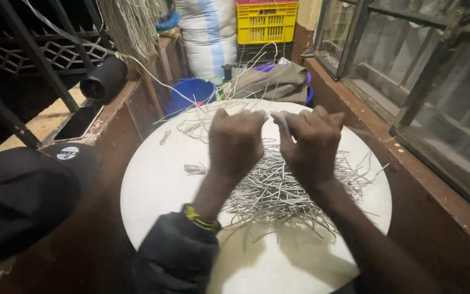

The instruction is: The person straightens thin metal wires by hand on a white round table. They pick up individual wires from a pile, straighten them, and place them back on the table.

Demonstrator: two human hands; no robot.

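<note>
My left hand (236,142) and my right hand (311,144) are raised side by side over a round white tabletop (153,185). Both are curled into loose fists, with thin pale strands pinched between the fingers of each. The strands run away from my hands towards the back. Under my hands lies a tangled heap of short grey-white strands (278,193). A few loose strands (196,169) lie to the left of the heap. A yellow-and-black band sits on my left wrist (199,218).
A black cap (23,196) rests on the ledge at left, beside a dark phone (78,122) and a black cylinder (103,79). Behind the table stand a blue bucket (191,92), a grey bag (270,81), a striped sack (208,35) and a yellow crate (266,22). Windows line the right.
</note>
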